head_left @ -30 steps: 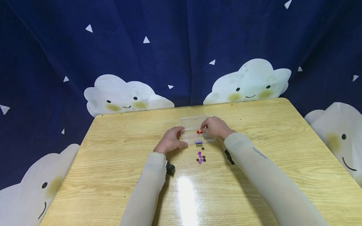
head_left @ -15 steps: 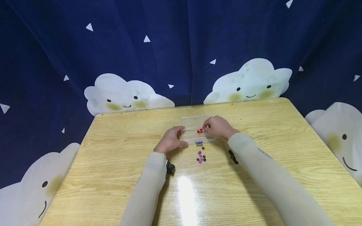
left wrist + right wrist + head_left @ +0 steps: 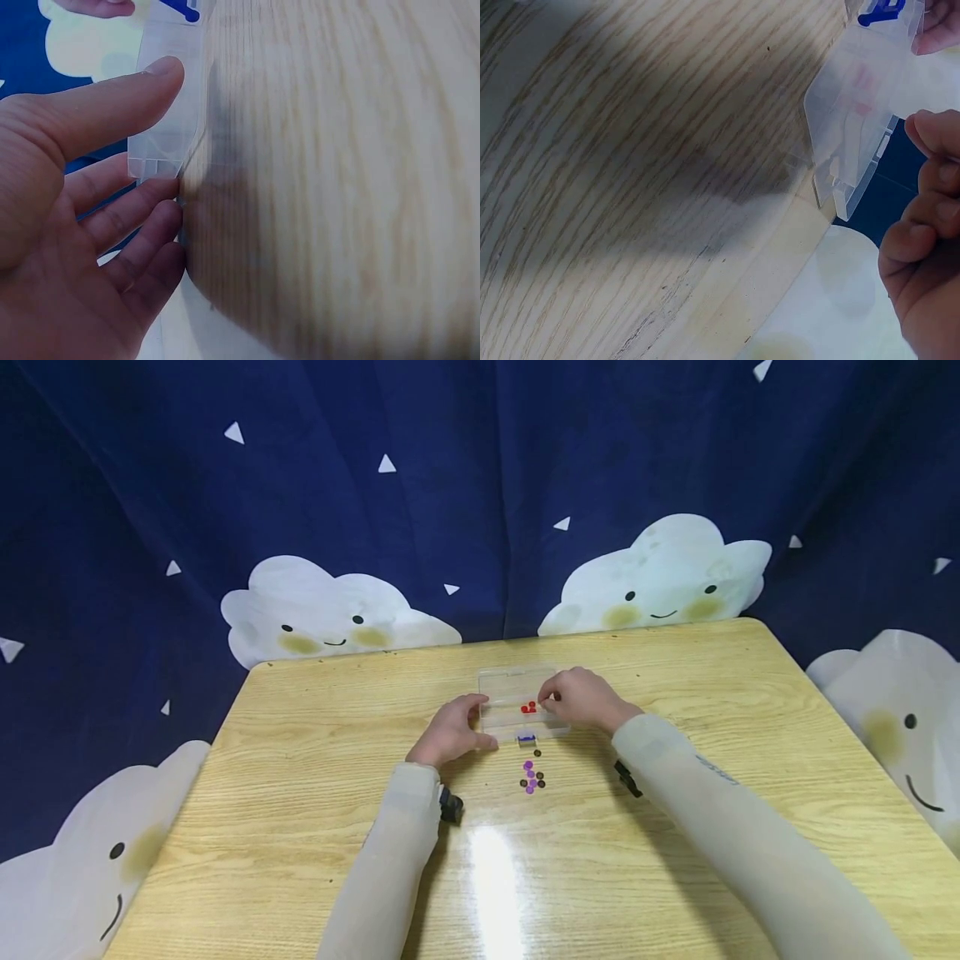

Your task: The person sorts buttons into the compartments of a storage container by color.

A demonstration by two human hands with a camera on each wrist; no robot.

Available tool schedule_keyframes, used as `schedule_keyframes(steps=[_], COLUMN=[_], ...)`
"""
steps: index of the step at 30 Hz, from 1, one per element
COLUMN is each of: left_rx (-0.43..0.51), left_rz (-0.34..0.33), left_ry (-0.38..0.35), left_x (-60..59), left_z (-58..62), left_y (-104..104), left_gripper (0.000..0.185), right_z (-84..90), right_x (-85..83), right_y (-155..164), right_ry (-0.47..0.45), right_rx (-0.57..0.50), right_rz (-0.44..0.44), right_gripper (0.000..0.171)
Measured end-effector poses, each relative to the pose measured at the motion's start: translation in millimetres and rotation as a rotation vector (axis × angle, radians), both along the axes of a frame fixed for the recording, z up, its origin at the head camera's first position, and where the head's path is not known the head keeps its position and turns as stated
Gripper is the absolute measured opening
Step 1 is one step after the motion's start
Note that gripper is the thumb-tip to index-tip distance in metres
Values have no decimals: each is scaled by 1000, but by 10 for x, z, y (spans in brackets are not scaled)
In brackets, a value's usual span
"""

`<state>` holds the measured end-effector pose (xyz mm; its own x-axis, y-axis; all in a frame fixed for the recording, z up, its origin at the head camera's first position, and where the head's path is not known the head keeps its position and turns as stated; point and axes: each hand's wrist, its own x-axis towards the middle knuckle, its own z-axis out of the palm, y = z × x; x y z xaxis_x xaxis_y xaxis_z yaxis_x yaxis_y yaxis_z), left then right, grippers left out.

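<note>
Dark blue cloth printed with smiling white clouds [image 3: 341, 614] hangs behind a pale wooden table [image 3: 300, 793]. At the left, the left hand [image 3: 450, 735] rests at the left end of a small clear plastic box [image 3: 501, 681]; the left wrist view shows its thumb [image 3: 112, 105] lying flat along the box wall and its fingers [image 3: 142, 225] relaxed against the corner, so it steadies the box with loose, nearly straight fingers. Inside the box lie a few red beads [image 3: 528, 707], and a blue latch [image 3: 527, 738] sits on its near edge. On the table just in front of the latch lies a little cluster of purple and dark beads [image 3: 532, 774]. To the right, the right hand [image 3: 581, 700] hovers over the box's right part, fingers curled inward beside the red beads; whether it pinches one I cannot tell.
</note>
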<state>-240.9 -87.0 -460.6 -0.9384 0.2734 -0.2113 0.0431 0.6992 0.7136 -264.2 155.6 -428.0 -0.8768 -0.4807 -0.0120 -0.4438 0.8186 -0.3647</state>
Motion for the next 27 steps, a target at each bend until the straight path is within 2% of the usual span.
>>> schedule_keyframes(steps=[20, 27], left_rx=[-3, -6], left_rz=[2, 2], left_ry=[-1, 4], left_x=[-6, -6], left_z=[-2, -4], left_y=[-1, 4], left_gripper=[81, 81], right_z=[26, 27], right_x=[92, 202], right_y=[-21, -60], right_ry=[12, 37], right_rx=[-5, -26], right_rz=[42, 118], right_gripper=[16, 15])
